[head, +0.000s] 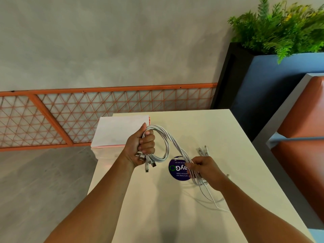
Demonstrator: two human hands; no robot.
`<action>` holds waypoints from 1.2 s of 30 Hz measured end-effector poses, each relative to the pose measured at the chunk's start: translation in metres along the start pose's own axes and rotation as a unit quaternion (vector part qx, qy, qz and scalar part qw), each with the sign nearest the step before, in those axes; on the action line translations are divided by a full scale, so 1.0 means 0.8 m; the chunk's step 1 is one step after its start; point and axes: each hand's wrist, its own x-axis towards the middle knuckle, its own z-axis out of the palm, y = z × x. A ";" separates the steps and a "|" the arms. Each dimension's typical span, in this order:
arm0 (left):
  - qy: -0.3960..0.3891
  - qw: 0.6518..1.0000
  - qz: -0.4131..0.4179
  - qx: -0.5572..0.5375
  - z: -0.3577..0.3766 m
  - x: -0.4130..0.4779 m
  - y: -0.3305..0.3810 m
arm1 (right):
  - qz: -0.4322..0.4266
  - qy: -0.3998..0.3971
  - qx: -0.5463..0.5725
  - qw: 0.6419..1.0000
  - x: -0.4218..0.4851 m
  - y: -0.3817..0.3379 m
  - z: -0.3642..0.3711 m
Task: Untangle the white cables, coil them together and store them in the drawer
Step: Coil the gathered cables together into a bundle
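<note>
Above the round purple sticker (177,171) on the cream table (175,216), one bundle of white cables (166,142) stretches between two hands. Up and to the left of the sticker, the left hand (142,146) is raised off the table with its fingers curled tightly round one coiled loop of the bundle. About four plug ends hang from the bottom of that fist. From the loop the strands slope down to the sticker's right edge. There the right hand (205,170) pinches them between thumb and curled fingers. Past that hand the loose tails trail onto the table, to the right of the sticker and nearer the person. A small cluster of plug ends lies beyond the sticker to the right; their number is too fine to count.

Farther left of the sticker, at the table's far corner, sits one white box-like block with orange edging (121,130). Whether it is the drawer cannot be told. Far beyond the sticker to the right, one black planter (226,76) holds a bushy green plant (280,28).
</note>
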 end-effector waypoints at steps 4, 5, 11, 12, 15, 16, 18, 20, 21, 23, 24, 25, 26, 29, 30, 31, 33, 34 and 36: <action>-0.028 0.999 -0.012 -0.020 -0.010 0.000 0.004 | 0.036 -0.105 0.121 0.986 -0.001 0.000 -0.009; -0.032 0.999 -0.015 -0.019 -0.012 0.000 0.005 | 0.054 -0.140 0.149 0.977 -0.004 -0.002 -0.010; -0.045 0.999 -0.009 0.000 -0.003 0.005 0.009 | 0.146 -0.196 0.221 0.944 -0.015 -0.013 -0.005; -0.048 0.999 -0.008 0.000 -0.001 0.006 0.009 | 0.174 -0.212 0.217 0.937 -0.018 -0.016 -0.002; -0.051 0.999 -0.012 0.003 0.004 0.009 0.010 | 0.219 -0.297 0.194 0.909 -0.022 -0.023 0.005; -0.052 0.999 -0.014 0.003 0.005 0.009 0.010 | 0.221 -0.333 0.183 0.898 -0.021 -0.026 0.005; -0.062 0.998 -0.021 -0.002 0.001 0.009 0.010 | 0.225 -0.399 0.142 0.878 -0.021 -0.028 0.003; -0.091 0.995 -0.033 -0.019 -0.007 0.009 0.012 | 0.224 -0.421 0.083 0.875 -0.020 -0.025 -0.003; -0.110 0.993 -0.040 -0.028 -0.012 0.010 0.014 | 0.220 -0.410 0.062 0.883 -0.021 -0.023 -0.006; -0.152 0.986 -0.052 -0.042 -0.021 0.012 0.019 | 0.186 -0.336 0.063 0.921 -0.021 -0.015 -0.013; -0.169 0.983 -0.058 -0.047 -0.024 0.012 0.020 | 0.160 -0.281 0.081 0.943 -0.018 -0.011 -0.017; -0.179 0.981 -0.059 -0.048 -0.026 0.012 0.020 | 0.137 -0.229 0.102 0.958 -0.015 -0.010 -0.021; -0.178 0.981 -0.057 -0.044 -0.027 0.012 0.021 | 0.121 -0.183 0.117 0.969 -0.013 -0.010 -0.024; -0.150 0.987 -0.045 -0.026 -0.030 0.009 0.020 | 0.077 -0.077 0.135 0.985 -0.004 -0.018 -0.032; -0.138 0.989 -0.040 -0.022 -0.029 0.007 0.019 | 0.057 -0.049 0.152 0.986 -0.001 -0.022 -0.036; -0.122 0.992 -0.036 -0.017 -0.027 0.007 0.018 | 0.036 -0.025 0.177 0.983 0.002 -0.028 -0.041; -0.092 0.995 -0.027 -0.008 -0.025 0.005 0.016 | 0.003 -0.017 0.254 0.967 0.005 -0.043 -0.053; -0.088 0.996 -0.026 -0.010 -0.024 0.005 0.016 | -0.011 -0.034 0.309 0.951 0.005 -0.052 -0.060; -0.105 0.994 -0.033 -0.020 -0.026 0.008 0.014 | -0.046 -0.073 0.402 0.911 0.005 -0.071 -0.073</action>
